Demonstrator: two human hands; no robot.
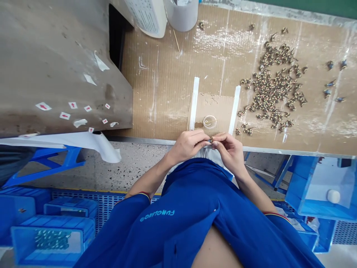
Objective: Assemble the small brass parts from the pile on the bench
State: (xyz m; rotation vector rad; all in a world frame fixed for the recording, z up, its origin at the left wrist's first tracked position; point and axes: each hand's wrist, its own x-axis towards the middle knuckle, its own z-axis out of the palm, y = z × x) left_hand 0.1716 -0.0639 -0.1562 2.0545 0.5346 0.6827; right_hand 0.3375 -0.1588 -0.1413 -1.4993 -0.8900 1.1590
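A tiny gold-and-blue piece (211, 140) is pinched between my two hands at the near edge of the table; its exact kind is too small to tell. The fingertips of my left hand (192, 144) close on it from the left. From the other side, the thumb and fingers of my right hand (228, 147) grip it too. Just beyond them, a small round clear dish (209, 122) with a thin yellowish stick in it rests on a cardboard patch (216, 104) bordered by white tape strips. A spread pile of small gold-coloured pieces (275, 87) lies to the right.
Several bluish pieces (330, 65) lie apart at the far right. A white bottle (149, 16) and a greyish cup (182, 15) stand at the back, near a thin wooden stick (176, 41). On the left is a metal surface (61, 67) with arrow stickers. Blue bins (52, 223) sit below.
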